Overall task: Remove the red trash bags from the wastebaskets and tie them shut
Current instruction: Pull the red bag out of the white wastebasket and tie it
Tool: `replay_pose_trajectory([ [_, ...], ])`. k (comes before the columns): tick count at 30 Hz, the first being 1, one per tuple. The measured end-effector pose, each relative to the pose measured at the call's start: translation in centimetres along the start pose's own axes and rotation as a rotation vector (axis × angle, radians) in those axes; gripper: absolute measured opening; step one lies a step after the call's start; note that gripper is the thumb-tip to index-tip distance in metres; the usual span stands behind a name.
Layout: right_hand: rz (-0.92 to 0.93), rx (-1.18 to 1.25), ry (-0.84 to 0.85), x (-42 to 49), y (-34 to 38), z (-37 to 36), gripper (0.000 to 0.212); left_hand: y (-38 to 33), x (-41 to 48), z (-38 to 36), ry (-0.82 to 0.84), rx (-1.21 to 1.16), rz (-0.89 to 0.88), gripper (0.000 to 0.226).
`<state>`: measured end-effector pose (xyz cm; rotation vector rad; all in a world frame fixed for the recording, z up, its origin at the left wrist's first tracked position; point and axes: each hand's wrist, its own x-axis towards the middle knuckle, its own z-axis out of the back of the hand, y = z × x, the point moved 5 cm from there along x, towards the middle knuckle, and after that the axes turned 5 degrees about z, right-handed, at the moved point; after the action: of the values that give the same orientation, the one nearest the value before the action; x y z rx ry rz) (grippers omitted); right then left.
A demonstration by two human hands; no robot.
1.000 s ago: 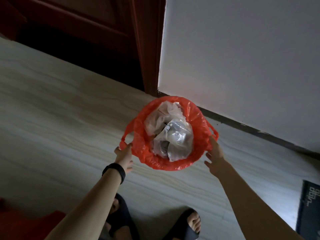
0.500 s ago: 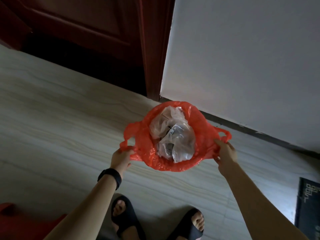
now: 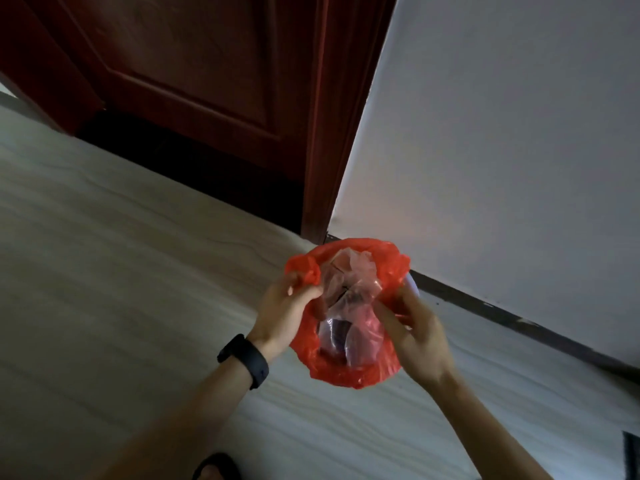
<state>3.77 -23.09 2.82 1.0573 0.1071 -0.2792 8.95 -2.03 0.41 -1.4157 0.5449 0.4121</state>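
A red trash bag (image 3: 349,370) hangs in the air between my two hands, lifted above the floor. Crumpled clear plastic (image 3: 346,285) fills its open mouth. My left hand (image 3: 285,308), with a black band on its wrist, grips the bag's left handle, which bunches up above my fingers. My right hand (image 3: 414,332) grips the bag's right edge. A small pale piece of the wastebasket rim (image 3: 412,285) shows just behind the bag on the right; the remainder is hidden.
A white wall (image 3: 502,150) rises right behind the bag, with a dark skirting strip (image 3: 519,322) along its foot. A dark red door (image 3: 194,74) stands at the upper left. Pale wood-grain floor (image 3: 121,289) spreads to the left. My slippered foot (image 3: 216,467) is below.
Both hands took hold of the bag's handles and pulled them up and inward. The bag rose off the wastebasket and its mouth narrowed. The camera tilted up toward the door.
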Motion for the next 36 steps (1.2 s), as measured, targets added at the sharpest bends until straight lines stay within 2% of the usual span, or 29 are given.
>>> replay_pose_trajectory([
  [4, 0.251, -0.155, 0.044, -0.2, 0.8, -2.7, 0.013, -0.3, 1.1, -1.1, 0.21, 0.213, -0.048, 0.046],
  [8, 0.457, -0.438, 0.273, 1.2, -0.4, -6.1, 0.024, -0.6, 2.7, -0.5, 0.147, 0.433, -0.169, 0.041],
  [14, 0.653, -0.47, 0.298, 2.1, -1.6, -6.9, 0.025, -1.2, 3.5, -1.9, 0.124, 0.511, -0.201, 0.042],
  [18, 0.7, -0.454, 0.287, 1.1, -2.5, -6.4, 0.022, -1.1, 2.5, -3.9, 0.192, 0.622, -0.275, 0.041],
  [20, 0.672, -0.34, 0.273, 0.2, -2.3, -5.0, 0.016, -1.5, 2.2, -3.9, 0.171, 0.577, -0.262, 0.032],
  [23, 0.459, -0.117, 0.202, 0.0, -3.0, -1.9, 0.018, -4.1, 0.5, -4.0, 0.194, 0.498, -0.278, 0.025],
  [25, 0.271, 0.022, 0.08, 1.5, -3.8, -0.1, 0.013, -6.2, -1.1, -3.8, 0.234, 0.455, -0.322, 0.022],
  [28, 0.086, 0.092, -0.167, 6.8, -4.4, 1.6, 0.032, -7.2, -2.6, -3.9, 0.281, 0.444, -0.315, 0.026],
  [30, 0.029, 0.096, -0.158, 10.7, -4.1, 1.3, 0.035, -7.2, -3.0, -3.9, 0.253, 0.417, -0.309, 0.034],
  [32, 0.005, 0.084, -0.047, 13.0, -3.9, 0.0, 0.035, -7.9, -3.6, -3.3, 0.176, 0.256, -0.287, 0.046],
  [34, 0.02, 0.095, 0.0, 13.1, -3.8, -0.6, 0.036, -10.0, -4.3, -2.6, 0.137, 0.074, -0.296, 0.032],
  [36, 0.044, 0.105, 0.007, 11.9, -4.1, -0.4, 0.03, -12.6, -5.3, -2.4, 0.156, 0.147, -0.378, 0.021],
])
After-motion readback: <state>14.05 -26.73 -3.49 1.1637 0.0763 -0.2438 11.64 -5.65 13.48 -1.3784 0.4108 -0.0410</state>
